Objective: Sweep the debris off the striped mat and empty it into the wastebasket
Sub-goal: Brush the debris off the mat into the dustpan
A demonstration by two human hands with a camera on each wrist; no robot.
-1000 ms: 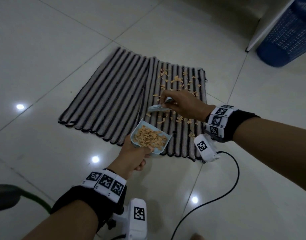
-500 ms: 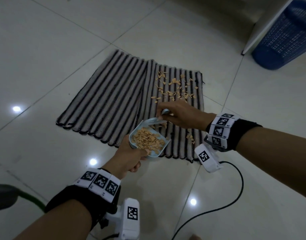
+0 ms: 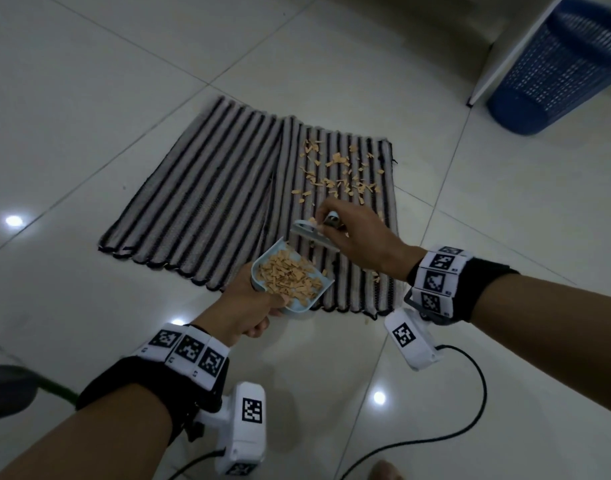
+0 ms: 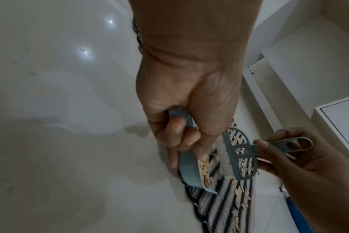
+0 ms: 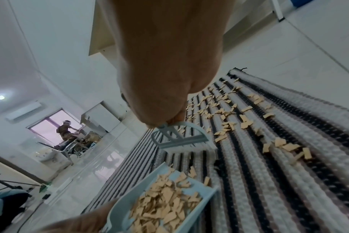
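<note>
while my left hand (image 3: 243,303) grips the dustpan (image 3: 290,278) of debris (image 3: 335,174) at the striped mat's (image 3: 200,195) near edge, my right hand (image 3: 357,233) pinches the brush (image 3: 312,233) just above; wastebasket (image 3: 553,67) stands well apart.

Dim, flat indoor light is seen in all three views, with ceiling lamps mirrored as small white glare spots on the glossy tiled floor (image 3: 89,98). Straight lines are bowed toward the edges by the wide lenses. The blue wastebasket (image 3: 553,64) is smeared, and the right hand (image 5: 159,71) is rendered soft and overexposed.
</note>
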